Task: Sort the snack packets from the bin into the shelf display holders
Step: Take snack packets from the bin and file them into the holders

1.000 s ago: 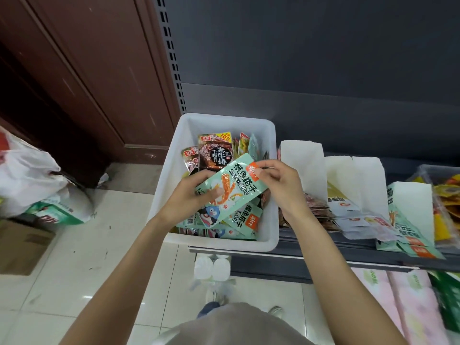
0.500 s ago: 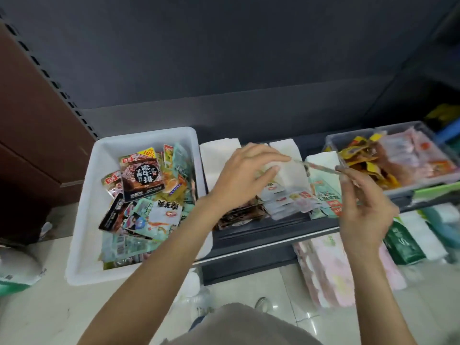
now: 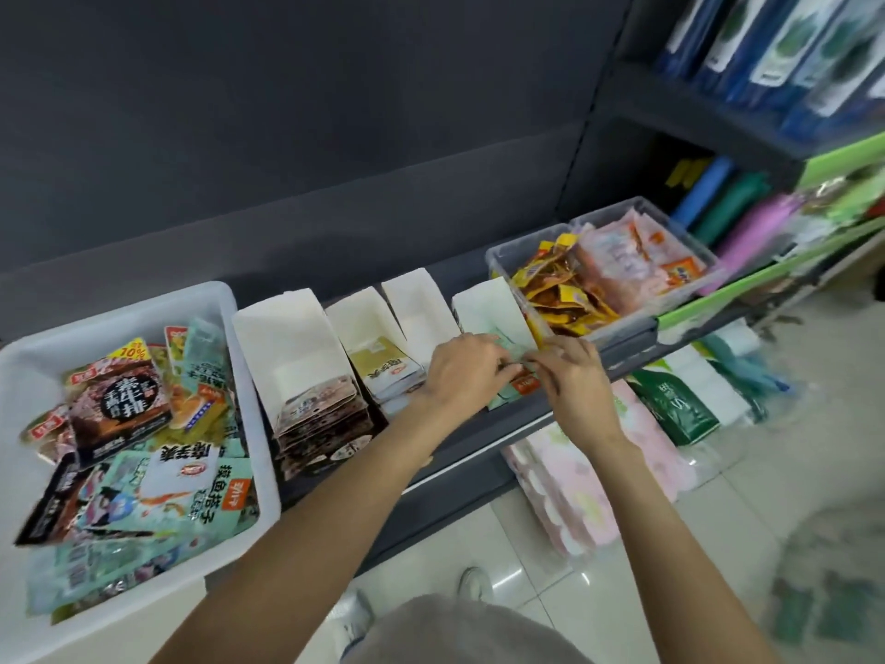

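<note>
The white bin point(image 3: 249, 376) on the left holds several mixed snack packets point(image 3: 143, 438). Several white display holders stand in a row on the dark shelf. The rightmost holder point(image 3: 488, 304) contains mint-green packets. My left hand point(image 3: 459, 371) and my right hand point(image 3: 570, 376) meet at its front, both gripping a mint-green packet with an orange corner point(image 3: 519, 383), which lies partly hidden under my fingers. The leftmost holder point(image 3: 282, 333) has dark brown packets stacked in it, and the second point(image 3: 364, 323) has yellow-green ones.
A clear tub point(image 3: 522, 242) of yellow and pink packets stands right of the holders. The shelf's front edge point(image 3: 459, 467) runs below my wrists. Pink and green tissue packs point(image 3: 574, 476) sit on the floor under the shelf. Coloured goods fill shelves at the far right.
The view swung right from the bin to the holders. My right hand carried the mint-green packet from above the bin to the rightmost holder, and my left hand moved over to join it.
</note>
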Tool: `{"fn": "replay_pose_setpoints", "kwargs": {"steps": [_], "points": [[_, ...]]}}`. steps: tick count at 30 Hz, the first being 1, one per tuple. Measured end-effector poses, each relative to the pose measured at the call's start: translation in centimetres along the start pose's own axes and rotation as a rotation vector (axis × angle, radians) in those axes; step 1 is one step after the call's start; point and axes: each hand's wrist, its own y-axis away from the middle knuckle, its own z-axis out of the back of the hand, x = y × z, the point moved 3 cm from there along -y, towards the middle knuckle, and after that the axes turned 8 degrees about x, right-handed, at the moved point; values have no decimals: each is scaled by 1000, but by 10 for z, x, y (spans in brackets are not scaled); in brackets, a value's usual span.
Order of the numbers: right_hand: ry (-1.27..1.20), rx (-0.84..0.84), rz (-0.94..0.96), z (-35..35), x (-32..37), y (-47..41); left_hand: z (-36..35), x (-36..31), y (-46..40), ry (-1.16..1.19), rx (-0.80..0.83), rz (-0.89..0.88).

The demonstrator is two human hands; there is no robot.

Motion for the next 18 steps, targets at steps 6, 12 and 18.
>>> {"fn": "replay_pose_setpoints", "kwargs": {"steps": [6,12,18], "points": [[225,117,-41,-15,4,-15,-10,10,-2,-24,90,-12],[-85,-48,-8,13,49,-10,29,38,57,381,-229,42],[-551,108,320,22,173,-1,78,100,183,452,-630,147]]}}
